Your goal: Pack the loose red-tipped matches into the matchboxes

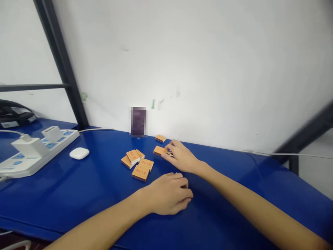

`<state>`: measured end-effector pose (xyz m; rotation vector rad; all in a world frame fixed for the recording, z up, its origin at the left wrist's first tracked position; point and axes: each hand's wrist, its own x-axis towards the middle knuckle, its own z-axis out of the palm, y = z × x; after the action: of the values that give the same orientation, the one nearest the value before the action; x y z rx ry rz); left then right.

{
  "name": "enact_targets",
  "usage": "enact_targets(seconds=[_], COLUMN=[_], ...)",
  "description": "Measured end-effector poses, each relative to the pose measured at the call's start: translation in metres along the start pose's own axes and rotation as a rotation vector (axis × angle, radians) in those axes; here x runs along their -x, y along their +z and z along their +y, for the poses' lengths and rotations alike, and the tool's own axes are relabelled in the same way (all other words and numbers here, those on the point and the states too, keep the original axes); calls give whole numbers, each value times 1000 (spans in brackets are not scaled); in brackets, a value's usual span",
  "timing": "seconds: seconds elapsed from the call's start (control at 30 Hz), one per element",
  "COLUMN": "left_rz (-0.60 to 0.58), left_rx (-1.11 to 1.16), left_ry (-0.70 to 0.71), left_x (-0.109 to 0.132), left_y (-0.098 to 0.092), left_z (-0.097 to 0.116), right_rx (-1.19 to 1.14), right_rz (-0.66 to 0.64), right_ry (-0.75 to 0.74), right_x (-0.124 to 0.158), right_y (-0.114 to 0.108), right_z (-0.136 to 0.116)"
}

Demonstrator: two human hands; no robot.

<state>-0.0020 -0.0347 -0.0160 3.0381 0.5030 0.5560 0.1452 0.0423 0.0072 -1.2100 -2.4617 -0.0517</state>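
Observation:
My right hand (182, 157) pinches an orange matchbox (159, 150) with red lettering, just above or on the blue tabletop. Pale match sticks (169, 153) show between the box and my fingers. Nearer to me, my left hand (170, 194) rests low over the table with its fingers curled; whatever they hold, if anything, is hidden beneath them. To the left of both hands lies a loose pile of several matchboxes, including a front matchbox (141, 172) and a leaning top matchbox (133, 157). One more matchbox (160, 138) sits by the wall.
A white power strip (33, 166) with plugged-in chargers runs along the left side. Beside it lies a small white earbud case (79, 153). A blurred purple rectangle (138, 121) stands against the white wall. Dark metal posts frame both sides of the blue table (101, 194).

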Motion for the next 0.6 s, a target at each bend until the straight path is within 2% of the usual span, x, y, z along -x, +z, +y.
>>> enact_targets(seconds=[0.07, 0.13, 0.2, 0.27, 0.37, 0.5, 0.6], left_rz=[15, 24, 25, 24, 17, 51, 142], left_rx=[-9, -20, -24, -23, -2, 175, 306], left_ry=[-12, -37, -46, -38, -40, -101, -199], left_x=[1, 3, 5, 5, 3, 2, 4], left_y=[0, 1, 2, 4, 5, 3, 2], left_z=[-4, -7, -9, -9, -7, -10, -15], right_rx=[11, -14, 0, 37, 34, 37, 65], right_rz=[-48, 6, 29, -43, -86, -35, 43], right_ry=[-86, -79, 13, 146, 232, 273, 250], right_x=[-21, -40, -57, -72, -89, -93, -70], right_y=[13, 22, 30, 37, 45, 39, 19], right_z=[-9, -10, 0, 15, 38, 51, 56])
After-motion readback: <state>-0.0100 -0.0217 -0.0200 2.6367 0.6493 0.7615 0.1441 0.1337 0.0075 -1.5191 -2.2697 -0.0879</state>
